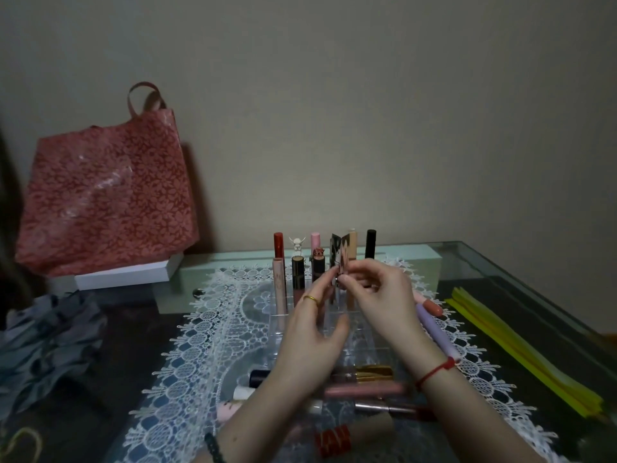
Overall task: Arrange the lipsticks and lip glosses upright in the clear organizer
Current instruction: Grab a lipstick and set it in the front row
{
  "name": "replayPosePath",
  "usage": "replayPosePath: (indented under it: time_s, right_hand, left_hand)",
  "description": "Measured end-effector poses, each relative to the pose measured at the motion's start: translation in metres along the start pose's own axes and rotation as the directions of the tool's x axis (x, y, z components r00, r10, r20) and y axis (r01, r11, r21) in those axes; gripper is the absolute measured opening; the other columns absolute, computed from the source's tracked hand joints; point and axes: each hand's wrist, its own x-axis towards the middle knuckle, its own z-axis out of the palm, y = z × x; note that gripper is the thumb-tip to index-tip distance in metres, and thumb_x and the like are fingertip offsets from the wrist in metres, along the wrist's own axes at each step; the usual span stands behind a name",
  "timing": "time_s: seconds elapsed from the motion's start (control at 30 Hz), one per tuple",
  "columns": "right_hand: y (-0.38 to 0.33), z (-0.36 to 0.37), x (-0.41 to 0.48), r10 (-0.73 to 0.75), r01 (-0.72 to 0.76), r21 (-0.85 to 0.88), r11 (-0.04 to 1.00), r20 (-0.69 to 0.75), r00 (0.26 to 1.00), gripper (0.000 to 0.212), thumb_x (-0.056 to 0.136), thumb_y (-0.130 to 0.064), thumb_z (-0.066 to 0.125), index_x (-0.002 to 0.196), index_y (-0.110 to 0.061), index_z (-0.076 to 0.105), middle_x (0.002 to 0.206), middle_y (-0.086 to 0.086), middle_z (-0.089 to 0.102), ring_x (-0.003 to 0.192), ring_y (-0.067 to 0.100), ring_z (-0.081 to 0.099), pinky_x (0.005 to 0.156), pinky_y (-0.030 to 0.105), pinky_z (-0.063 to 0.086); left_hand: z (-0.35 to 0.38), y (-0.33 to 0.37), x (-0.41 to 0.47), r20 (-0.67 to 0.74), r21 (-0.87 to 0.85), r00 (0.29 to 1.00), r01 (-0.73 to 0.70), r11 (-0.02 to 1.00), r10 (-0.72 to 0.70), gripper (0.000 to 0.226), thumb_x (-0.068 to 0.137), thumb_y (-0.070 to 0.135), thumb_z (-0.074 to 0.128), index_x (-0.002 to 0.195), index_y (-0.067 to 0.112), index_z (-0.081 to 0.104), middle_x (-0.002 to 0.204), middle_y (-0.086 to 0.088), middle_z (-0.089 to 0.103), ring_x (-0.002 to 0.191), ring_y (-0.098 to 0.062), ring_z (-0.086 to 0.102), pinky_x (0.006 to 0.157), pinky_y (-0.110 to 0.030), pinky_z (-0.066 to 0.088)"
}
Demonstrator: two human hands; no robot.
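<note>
Judged light and slick, the lipstick (338,257) is pinched low by the right hand (379,295), steadied by the open left hand (312,335).

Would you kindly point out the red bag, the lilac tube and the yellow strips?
red bag (107,202): head view, front panel.
lilac tube (435,330): head view, mid-barrel.
yellow strips (524,349): head view, middle of bundle.
</note>
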Motion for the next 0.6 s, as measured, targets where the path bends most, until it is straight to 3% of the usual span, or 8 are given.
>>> replayPosePath:
  time_s: [0.1, 0.27, 0.43, 0.6]
  right_hand:
    - [0.003, 0.001, -0.002, 0.017, -0.017, 0.022, 1.0, -0.014, 1.0, 0.016, 0.077, -0.014, 0.07, 0.085, -0.027, 0.065, 0.07, -0.019, 0.062, 0.067, -0.006, 0.061, 0.06, 0.002, 0.045]
    - [0.008, 0.004, -0.002, 0.048, -0.047, 0.039, 0.998, -0.039, 0.998, 0.014, 0.075, -0.017, 0.072, 0.082, -0.026, 0.064, 0.069, -0.017, 0.062, 0.067, -0.003, 0.061, 0.059, 0.004, 0.047]
    - [0.01, 0.006, -0.004, 0.058, -0.058, 0.034, 0.998, -0.019, 0.998, 0.03, 0.073, -0.014, 0.074, 0.07, -0.036, 0.055, 0.067, -0.016, 0.062, 0.064, -0.003, 0.062, 0.058, 0.007, 0.049]
    - [0.011, 0.005, -0.007, 0.091, -0.092, 0.031, 0.995, 0.019, 0.996, 0.029, 0.073, -0.012, 0.073, 0.07, -0.034, 0.054, 0.068, -0.009, 0.064, 0.065, 0.003, 0.063, 0.059, 0.011, 0.052]
  left_hand:
    - [0.003, -0.006, 0.001, 0.01, -0.012, 0.999, 0.04, 0.999, -0.04, 0.064, 0.084, 0.014, 0.058, 0.125, 0.054, 0.031, 0.129, 0.028, 0.043, 0.119, 0.012, 0.04, 0.092, -0.001, 0.034]
    - [0.006, -0.01, 0.004, 0.028, -0.05, 0.996, 0.084, 0.995, -0.083, 0.064, 0.084, 0.01, 0.057, 0.135, 0.04, 0.032, 0.133, 0.021, 0.043, 0.121, 0.011, 0.04, 0.097, -0.009, 0.034]
    - [0.007, -0.013, 0.005, 0.044, -0.069, 0.991, 0.129, 0.989, -0.126, 0.065, 0.084, 0.009, 0.056, 0.136, 0.038, 0.031, 0.123, 0.028, 0.043, 0.107, 0.026, 0.039, 0.082, 0.004, 0.035]
    - [0.009, -0.018, 0.004, 0.048, -0.064, 0.986, 0.162, 0.985, -0.16, 0.064, 0.084, 0.008, 0.057, 0.137, 0.034, 0.031, 0.131, 0.018, 0.045, 0.117, 0.009, 0.044, 0.078, 0.002, 0.038]
